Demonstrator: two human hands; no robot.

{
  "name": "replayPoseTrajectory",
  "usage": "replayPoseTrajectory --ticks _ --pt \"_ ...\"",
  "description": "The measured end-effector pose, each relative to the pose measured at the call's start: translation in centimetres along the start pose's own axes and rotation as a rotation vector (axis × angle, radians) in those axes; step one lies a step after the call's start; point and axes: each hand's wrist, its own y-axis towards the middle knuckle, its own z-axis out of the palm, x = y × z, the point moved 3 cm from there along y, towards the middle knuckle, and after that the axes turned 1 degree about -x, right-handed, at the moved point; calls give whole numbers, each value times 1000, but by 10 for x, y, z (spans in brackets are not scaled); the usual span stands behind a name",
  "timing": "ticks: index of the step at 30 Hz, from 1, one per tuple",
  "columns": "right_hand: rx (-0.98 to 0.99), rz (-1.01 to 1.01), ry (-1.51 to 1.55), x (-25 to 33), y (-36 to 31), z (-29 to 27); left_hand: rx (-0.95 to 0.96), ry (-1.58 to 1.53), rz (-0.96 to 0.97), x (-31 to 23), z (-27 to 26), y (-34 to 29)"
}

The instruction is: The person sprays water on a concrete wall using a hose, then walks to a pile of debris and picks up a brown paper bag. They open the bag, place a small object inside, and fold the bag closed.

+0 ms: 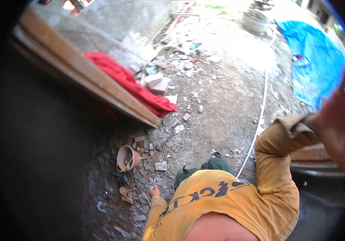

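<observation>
My left hand (154, 191) hangs low beside my left hip, above rubble-strewn ground. Its fingers look curled in, with a bit of blue and a thin pale strip showing at them; what they hold is too small to make out. On the far right my raised right hand (339, 126) has its thumb and fingers spread, with nothing in them. It is slightly blurred and stands in front of part of a blue tarp (307, 52) and close to a brown wooden frame (311, 154). A pinkish bucket (128, 158) with some contents sits tilted on the rubble, ahead of my left hand.
A brown door frame (88, 68) rises on the left, with red cloth (130, 82) behind it. Broken bricks and rubble (160, 166) cover the ground. A white hose (264, 100) runs ahead along the dirt path toward a round grey tub (254, 22).
</observation>
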Motion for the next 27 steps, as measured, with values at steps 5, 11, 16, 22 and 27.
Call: replayPoseTrajectory --ticks 5,11,16,22,27 --pt "487 1275 -779 -121 -279 52 587 289 354 -106 81 55" --pt "-80 2294 -209 72 -506 131 1097 515 680 -234 183 111" --pt "-850 2591 -314 165 -526 235 1346 849 871 -323 254 124" --pt "-1076 2599 -230 140 -512 384 1494 1086 1082 -381 315 104" --pt "-1297 2607 -395 143 -494 437 1570 1199 1197 -389 334 80"
